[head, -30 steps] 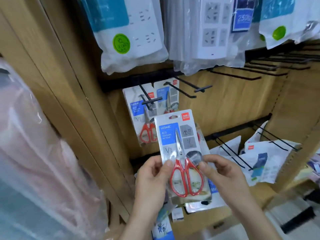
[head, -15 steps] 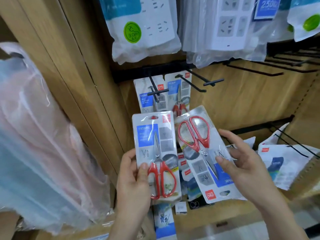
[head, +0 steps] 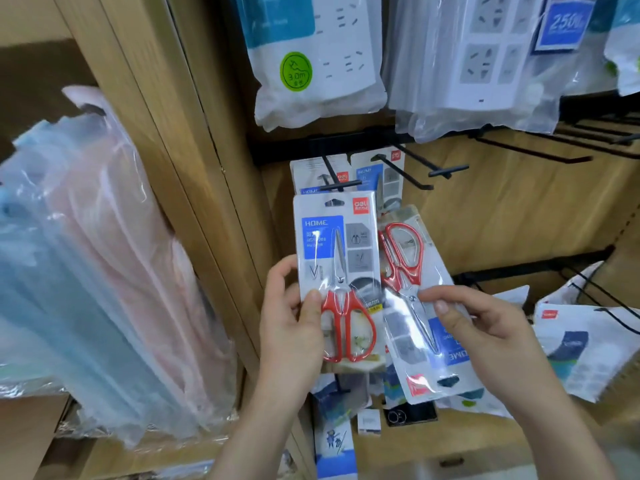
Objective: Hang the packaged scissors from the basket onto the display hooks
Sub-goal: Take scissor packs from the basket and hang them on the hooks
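Observation:
My left hand [head: 292, 327] grips an upright pack of red-handled scissors [head: 337, 268] by its lower left edge, thumb on the front. Its hang hole sits just below the tip of the left black display hook [head: 337, 183]. My right hand [head: 485, 336] pinches a second scissors pack [head: 420, 327], which is upside down and tilted, handles at the top. Two more scissors packs [head: 379, 174] hang on the hooks behind. The basket is out of view.
Bagged power strips [head: 313, 60] hang on the row above. Bare black hooks [head: 446, 171] jut out to the right. Plastic-wrapped pink and blue goods [head: 97, 265] fill the left bay. Other white packs [head: 588, 344] hang on the lower right hooks.
The single stack has been split into two packs, one in each hand. My left hand has raised its pack toward the left hook; the right hand's pack is held upside down.

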Available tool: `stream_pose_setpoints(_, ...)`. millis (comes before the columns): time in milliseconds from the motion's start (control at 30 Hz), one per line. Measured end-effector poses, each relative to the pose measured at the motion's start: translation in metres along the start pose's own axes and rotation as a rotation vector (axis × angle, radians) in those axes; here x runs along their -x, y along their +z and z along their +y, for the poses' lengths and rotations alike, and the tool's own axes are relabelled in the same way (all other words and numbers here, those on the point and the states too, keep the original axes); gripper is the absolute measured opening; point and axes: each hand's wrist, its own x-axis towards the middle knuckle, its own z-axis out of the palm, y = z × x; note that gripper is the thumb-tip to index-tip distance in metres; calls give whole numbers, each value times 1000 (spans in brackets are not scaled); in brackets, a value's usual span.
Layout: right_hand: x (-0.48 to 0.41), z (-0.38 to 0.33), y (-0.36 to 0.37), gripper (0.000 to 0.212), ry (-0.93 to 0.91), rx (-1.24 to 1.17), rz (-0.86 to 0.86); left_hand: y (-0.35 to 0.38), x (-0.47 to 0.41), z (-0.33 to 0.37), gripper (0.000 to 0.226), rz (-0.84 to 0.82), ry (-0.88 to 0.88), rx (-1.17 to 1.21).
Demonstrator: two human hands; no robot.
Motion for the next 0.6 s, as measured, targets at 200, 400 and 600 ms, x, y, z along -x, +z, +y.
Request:
stream_pose_setpoints(200,1,-9,6,12,68,72,-32,0,1,-6,40,-12,33,-17)
stream_pose_setpoints(400,-3,-4,12,18,124,154,-73,8,-11,6,57,-122,73,-74)
stream_pose_setpoints(600,-2,9,21,25,163,156,-13,2,-29,-2,50,-330,-96,-24)
